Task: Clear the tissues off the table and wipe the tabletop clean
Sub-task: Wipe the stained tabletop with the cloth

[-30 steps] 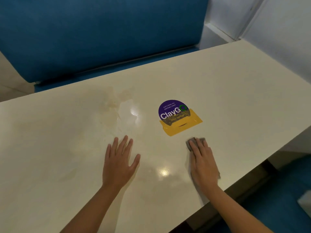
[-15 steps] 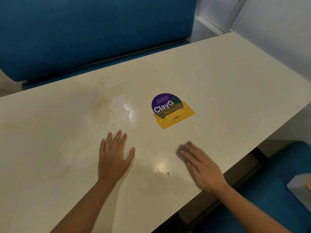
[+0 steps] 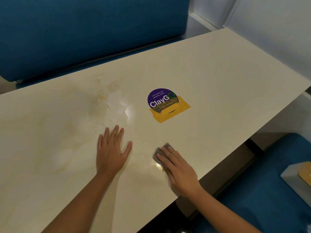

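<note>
Near the worktop's near edge, the right hand presses flat on a grey cloth; the left hand rests flat, fingers spread, holding nothing.

Bare tabletop beyond the flat sticker (no raised obstacle), bench backrest behind.

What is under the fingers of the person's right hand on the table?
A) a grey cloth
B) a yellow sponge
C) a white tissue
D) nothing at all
A: a corner of a grey cloth shows beyond the straight fingers of the right hand, which presses it flat on the tabletop.
</note>
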